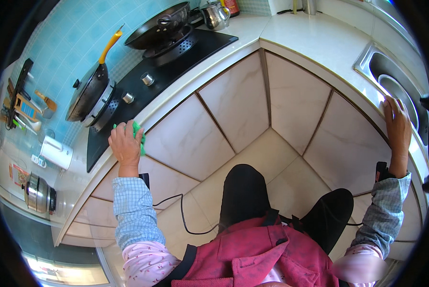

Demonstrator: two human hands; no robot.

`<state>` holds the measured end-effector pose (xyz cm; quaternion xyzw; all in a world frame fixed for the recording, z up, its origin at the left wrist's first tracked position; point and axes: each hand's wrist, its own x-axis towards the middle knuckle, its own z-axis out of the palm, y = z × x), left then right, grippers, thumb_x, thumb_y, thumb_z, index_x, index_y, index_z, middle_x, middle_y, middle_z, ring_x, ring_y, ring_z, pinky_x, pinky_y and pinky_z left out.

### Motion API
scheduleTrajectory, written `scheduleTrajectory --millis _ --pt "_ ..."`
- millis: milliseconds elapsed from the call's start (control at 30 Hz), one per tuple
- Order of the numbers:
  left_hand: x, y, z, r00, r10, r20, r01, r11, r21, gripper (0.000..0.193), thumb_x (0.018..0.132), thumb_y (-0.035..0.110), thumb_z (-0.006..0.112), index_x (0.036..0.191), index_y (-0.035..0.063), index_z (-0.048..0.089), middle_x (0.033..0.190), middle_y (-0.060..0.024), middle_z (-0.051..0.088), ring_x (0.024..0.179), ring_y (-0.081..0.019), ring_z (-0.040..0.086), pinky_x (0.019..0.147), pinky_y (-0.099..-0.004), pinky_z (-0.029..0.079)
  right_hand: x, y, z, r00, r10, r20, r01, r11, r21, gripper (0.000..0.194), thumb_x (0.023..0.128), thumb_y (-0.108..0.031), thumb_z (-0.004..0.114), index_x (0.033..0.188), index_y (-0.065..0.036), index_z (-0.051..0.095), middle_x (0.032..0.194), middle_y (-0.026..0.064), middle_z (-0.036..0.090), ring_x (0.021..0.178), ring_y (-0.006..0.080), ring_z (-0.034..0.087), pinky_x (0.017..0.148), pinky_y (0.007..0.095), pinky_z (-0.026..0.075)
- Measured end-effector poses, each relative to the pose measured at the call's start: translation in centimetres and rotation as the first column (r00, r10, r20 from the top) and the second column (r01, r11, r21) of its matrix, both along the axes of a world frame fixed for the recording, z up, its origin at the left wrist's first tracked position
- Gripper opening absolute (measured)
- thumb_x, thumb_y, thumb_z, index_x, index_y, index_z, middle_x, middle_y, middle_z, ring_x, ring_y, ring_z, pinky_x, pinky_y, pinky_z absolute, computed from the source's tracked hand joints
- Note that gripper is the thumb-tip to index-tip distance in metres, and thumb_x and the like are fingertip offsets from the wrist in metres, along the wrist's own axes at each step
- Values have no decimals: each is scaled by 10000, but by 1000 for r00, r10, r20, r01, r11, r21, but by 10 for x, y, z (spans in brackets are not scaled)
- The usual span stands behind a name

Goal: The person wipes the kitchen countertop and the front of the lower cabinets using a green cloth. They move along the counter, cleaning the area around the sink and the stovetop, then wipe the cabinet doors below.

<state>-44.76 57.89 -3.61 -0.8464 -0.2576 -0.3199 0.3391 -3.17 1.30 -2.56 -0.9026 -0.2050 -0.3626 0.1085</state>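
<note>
My left hand [125,145] presses a green cloth [139,135] against the front edge of the white countertop [296,46], beside the black glass gas hob [142,79]. Part of the cloth is hidden under the palm and fingers. On the other side, my right hand [396,122] rests on the counter edge in front of the stainless steel sink [368,57], holding nothing that I can see. A metal basin [397,94] sits inside the sink, close to the fingertips.
A lidded pan [88,94] with a yellow handle [110,46] and a black wok [157,27] stand on the burners. Behind are a steel pot [214,16], a white electric kettle [56,152] and a steel cooker [38,193]. Marble-patterned cabinet doors [232,98] face my knees.
</note>
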Motion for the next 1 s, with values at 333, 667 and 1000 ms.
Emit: scheduleTrajectory --millis 333,667,1000 --pt "161 -22 7 990 -126 -62 131 987 92 294 854 423 681 921 150 596 867 -28 525 849 -238 541 676 -401 439 2 10 0 993 -106 43 110 987 -120 250 1014 -257 536 1088 -80 696 999 112 653 904 293 660 782 407 530" --pt "366 -57 4 944 -329 2 327 939 105 279 886 451 630 855 174 620 848 -10 559 843 -219 569 666 -393 454 0 11 -1 992 -112 54 116 990 -82 235 994 -247 574 1065 -65 705 959 104 654 863 271 655 751 380 528" --pt "401 -68 8 927 -369 -73 369 929 -17 296 868 432 663 966 154 632 936 -38 577 936 -246 578 737 -427 485 -5 13 7 999 -51 15 51 998 -38 230 991 -250 575 1078 -79 702 979 113 658 878 291 659 750 388 526"
